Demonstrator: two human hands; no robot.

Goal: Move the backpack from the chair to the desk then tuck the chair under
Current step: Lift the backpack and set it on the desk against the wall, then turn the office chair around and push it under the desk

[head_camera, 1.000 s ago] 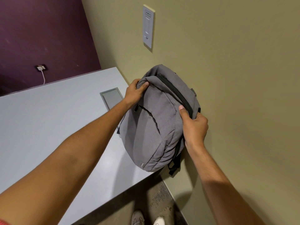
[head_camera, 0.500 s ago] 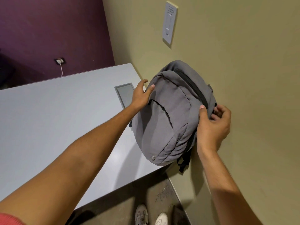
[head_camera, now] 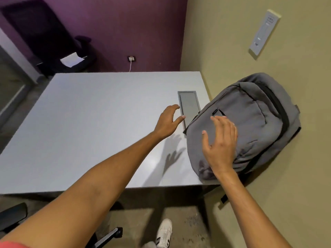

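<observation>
A grey backpack (head_camera: 250,122) rests on the surface (head_camera: 89,122), propped against the wall; both hands, left (head_camera: 168,122) and right (head_camera: 222,145), hover open beside it, gripping nothing.

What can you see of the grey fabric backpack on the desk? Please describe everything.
The grey fabric backpack stands at the right near corner of the pale grey desk, leaning against the beige wall. It has black zips, a front pocket and black straps, one hanging below the desk edge. It looks soft and partly filled. The right hand is open in front of it; contact is unclear. The left hand is apart.
</observation>
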